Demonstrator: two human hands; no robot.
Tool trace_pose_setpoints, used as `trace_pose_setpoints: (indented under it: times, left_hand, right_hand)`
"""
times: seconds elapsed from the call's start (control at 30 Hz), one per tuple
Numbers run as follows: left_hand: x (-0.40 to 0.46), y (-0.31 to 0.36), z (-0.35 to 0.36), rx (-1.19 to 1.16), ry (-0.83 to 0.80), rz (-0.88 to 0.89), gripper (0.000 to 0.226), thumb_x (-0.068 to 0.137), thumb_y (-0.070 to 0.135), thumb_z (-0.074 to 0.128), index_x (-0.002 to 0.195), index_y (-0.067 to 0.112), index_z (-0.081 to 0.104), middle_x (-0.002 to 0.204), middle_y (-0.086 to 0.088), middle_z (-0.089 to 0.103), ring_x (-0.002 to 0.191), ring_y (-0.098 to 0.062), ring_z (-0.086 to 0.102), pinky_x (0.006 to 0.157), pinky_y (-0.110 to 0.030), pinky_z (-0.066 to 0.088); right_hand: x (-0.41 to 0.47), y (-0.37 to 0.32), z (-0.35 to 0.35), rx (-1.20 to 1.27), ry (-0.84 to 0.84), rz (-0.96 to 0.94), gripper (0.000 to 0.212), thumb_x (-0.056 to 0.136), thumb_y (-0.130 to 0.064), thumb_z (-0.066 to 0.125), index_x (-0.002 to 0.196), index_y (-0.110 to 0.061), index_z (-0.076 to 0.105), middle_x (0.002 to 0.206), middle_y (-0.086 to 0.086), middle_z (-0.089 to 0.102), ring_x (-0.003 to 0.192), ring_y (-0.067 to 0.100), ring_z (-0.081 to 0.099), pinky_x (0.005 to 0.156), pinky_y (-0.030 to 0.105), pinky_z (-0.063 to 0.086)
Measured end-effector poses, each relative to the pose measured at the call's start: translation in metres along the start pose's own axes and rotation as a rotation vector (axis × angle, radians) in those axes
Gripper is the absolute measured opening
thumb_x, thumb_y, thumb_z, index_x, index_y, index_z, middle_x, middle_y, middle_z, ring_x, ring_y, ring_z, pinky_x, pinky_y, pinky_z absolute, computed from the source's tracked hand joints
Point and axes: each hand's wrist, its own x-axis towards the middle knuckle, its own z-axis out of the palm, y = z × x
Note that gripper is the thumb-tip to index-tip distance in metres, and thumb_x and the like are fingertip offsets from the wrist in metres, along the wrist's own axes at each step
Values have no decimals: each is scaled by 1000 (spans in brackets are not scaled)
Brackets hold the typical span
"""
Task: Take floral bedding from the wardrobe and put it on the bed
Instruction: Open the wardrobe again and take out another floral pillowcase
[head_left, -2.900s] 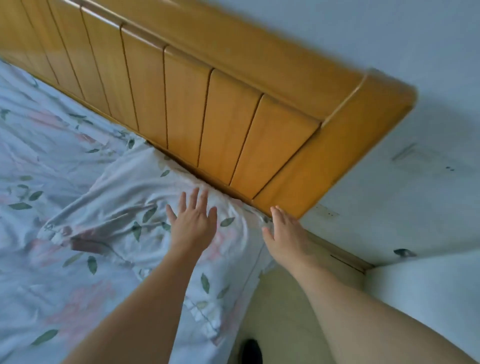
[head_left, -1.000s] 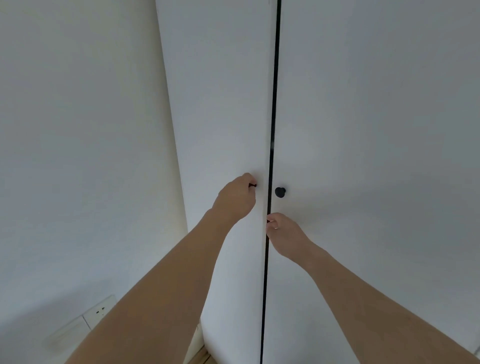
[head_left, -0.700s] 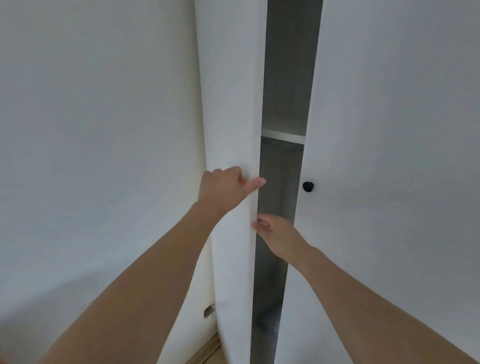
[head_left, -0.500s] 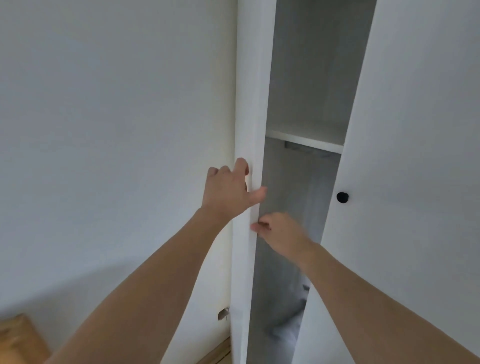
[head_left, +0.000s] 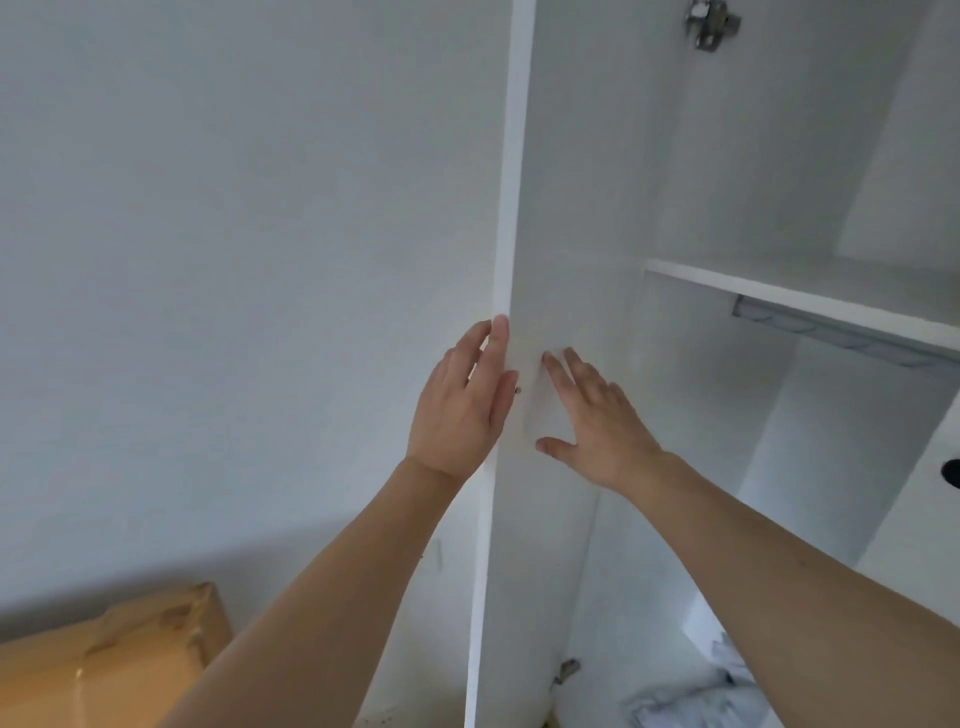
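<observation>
The white wardrobe stands open in front of me. Its left door (head_left: 550, 208) is swung out edge-on. My left hand (head_left: 462, 405) lies flat against the door's outer edge, fingers straight. My right hand (head_left: 597, 415) presses flat on the door's inner face, fingers spread, holding nothing. Pale crumpled bedding (head_left: 691, 701) lies at the bottom of the wardrobe, partly hidden by my right forearm. A white shelf (head_left: 779, 296) crosses the inside, with a metal rail (head_left: 831, 332) under it.
The right door's black knob (head_left: 951, 470) shows at the right edge. A plain white wall (head_left: 234, 260) fills the left. A wooden headboard corner (head_left: 114, 670) sits at the bottom left. A metal hinge (head_left: 709, 23) is at the top.
I went from the bed to the shut wardrobe. The left door has swung wide open. Both hands now rest flat on it, and bedding shows inside.
</observation>
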Motion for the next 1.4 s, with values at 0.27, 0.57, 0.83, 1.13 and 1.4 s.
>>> trace_pose_setpoints:
  times: [0.27,0.57,0.83,1.13,1.4]
  left_hand:
    - [7,-80,8,-177,-7,-512,51,99,12,49,147,25,39,88,8,55,75,-9,47,74,-23,46]
    - [12,-123,32,-145,41,-596,49,101,16,45,148,27,37,85,10,54,74,-5,49,73,-19,42]
    - [14,-15,54,-219,-83,-424,54,105,24,33,153,6,15,160,-9,19,148,-20,14,118,-37,25]
    - [12,167,140,-509,-402,-45,59,101,31,42,147,-3,29,155,-19,29,145,-30,24,116,-43,29]
    - [34,237,221,-1077,-772,-169,59,102,47,28,154,20,19,161,9,15,143,3,13,113,-14,7]
  right_hand:
    - [84,-26,34,-206,-19,-51,90,90,-44,50,148,-35,-18,160,-2,-20,148,22,-16,119,46,-7]
    - [116,-26,49,-268,-16,-68,83,92,-35,45,152,-24,-13,160,-3,-18,148,20,-11,120,44,-5]
    - [46,56,-63,-501,164,158,70,95,-29,38,153,-12,4,162,7,0,149,23,0,120,45,-6]
    - [-66,138,-185,-899,310,456,66,93,-27,40,149,-1,17,159,16,11,148,33,4,119,54,-5]
    - [-84,166,-197,-1062,470,591,65,94,-19,37,153,-9,12,162,4,6,149,27,2,114,61,-7]
